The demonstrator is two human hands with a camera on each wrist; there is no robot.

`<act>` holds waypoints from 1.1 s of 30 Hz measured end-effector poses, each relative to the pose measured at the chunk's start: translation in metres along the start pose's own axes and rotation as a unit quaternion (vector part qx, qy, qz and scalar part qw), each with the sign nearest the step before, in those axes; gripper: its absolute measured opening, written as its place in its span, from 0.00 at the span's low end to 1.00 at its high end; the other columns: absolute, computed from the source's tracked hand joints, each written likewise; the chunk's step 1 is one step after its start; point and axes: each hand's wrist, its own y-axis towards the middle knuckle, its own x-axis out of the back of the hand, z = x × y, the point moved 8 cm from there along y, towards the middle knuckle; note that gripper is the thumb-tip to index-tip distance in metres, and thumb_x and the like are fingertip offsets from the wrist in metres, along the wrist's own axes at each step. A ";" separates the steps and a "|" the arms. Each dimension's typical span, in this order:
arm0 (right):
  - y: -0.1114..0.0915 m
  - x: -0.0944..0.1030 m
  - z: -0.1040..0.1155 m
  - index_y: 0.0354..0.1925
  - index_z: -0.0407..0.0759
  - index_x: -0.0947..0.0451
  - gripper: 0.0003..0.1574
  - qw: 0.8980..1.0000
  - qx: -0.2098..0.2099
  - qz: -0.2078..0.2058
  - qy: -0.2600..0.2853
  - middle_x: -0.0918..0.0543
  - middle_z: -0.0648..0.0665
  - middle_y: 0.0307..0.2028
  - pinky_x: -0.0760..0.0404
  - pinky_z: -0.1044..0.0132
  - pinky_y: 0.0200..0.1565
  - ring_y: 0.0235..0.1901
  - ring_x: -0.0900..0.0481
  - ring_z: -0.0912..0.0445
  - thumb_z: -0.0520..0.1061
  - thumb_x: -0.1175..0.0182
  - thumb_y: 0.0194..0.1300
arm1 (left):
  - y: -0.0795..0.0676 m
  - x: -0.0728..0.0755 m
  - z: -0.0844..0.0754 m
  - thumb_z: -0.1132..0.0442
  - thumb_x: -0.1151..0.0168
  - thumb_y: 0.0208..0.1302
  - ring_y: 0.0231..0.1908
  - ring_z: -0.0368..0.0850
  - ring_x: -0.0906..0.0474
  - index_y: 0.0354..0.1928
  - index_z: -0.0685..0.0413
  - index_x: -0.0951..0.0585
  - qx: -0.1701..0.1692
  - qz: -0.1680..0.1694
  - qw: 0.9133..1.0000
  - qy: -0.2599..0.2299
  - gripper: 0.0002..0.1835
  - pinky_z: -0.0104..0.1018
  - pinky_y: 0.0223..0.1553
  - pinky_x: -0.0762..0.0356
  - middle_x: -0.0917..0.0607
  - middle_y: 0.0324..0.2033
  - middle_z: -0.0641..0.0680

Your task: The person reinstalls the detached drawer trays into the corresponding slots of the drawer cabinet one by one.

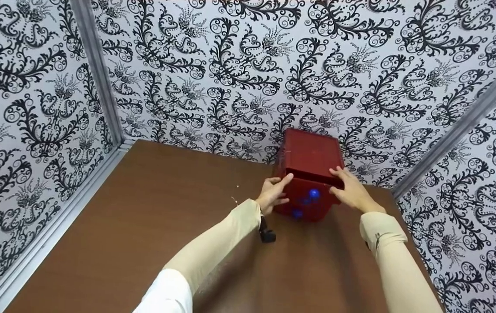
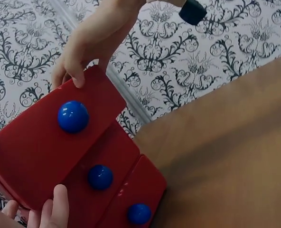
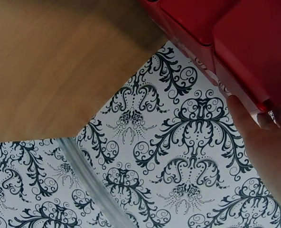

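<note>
A small red drawer unit with blue knobs stands against the back wall. Its top drawer juts out beyond the two below. My left hand holds that drawer at its left end, with fingertips at the lower edge of its front. At the opposite end my right hand grips it, the thumb on the front face and the other fingers around the side. A round blue knob sits on the drawer front between the hands. The drawer's inside is hidden.
The unit stands on a brown wooden tabletop near its back right corner. Patterned black-and-white walls close in the back and sides, with grey strips along the corners. Black wrist gear hangs below my left wrist.
</note>
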 end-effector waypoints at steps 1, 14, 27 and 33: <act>0.000 0.000 0.000 0.65 0.39 0.40 0.39 1.000 0.000 -0.002 -0.002 0.46 0.31 0.69 0.52 0.38 0.69 0.70 0.55 0.34 0.47 0.45 0.56 | 0.001 0.000 -0.001 0.43 0.36 0.51 0.48 0.57 0.25 0.60 0.57 0.40 -0.003 -0.007 1.000 0.006 0.41 0.44 0.46 0.17 0.31 0.57 0.61; -0.001 -0.001 0.002 0.61 0.37 0.35 0.27 0.997 0.024 -0.063 -0.031 0.39 0.28 0.64 0.49 0.39 0.68 0.66 0.46 0.33 0.42 0.50 0.65 | 0.018 0.005 -0.027 0.44 0.35 0.51 0.32 0.49 0.22 0.46 0.56 0.29 -0.114 -0.077 0.981 0.139 0.28 0.45 0.35 0.15 0.29 0.51 0.62; 0.003 0.006 0.003 0.57 0.35 0.30 0.24 0.990 0.038 -0.133 -0.034 0.31 0.26 0.59 0.41 0.43 0.66 0.60 0.38 0.33 0.41 0.47 0.63 | 0.020 0.000 -0.051 0.59 0.31 0.49 0.40 0.54 0.25 0.42 0.60 0.29 -0.257 -0.074 0.930 0.252 0.22 0.29 0.39 0.28 0.24 0.40 0.64; 0.002 0.005 0.002 0.56 0.35 0.29 0.23 0.988 0.040 -0.147 -0.036 0.29 0.27 0.57 0.38 0.44 0.63 0.57 0.36 0.35 0.41 0.46 0.63 | 0.023 0.001 -0.048 0.56 0.32 0.50 0.42 0.54 0.26 0.42 0.57 0.30 -0.249 -0.075 0.927 0.270 0.22 0.28 0.39 0.30 0.27 0.41 0.62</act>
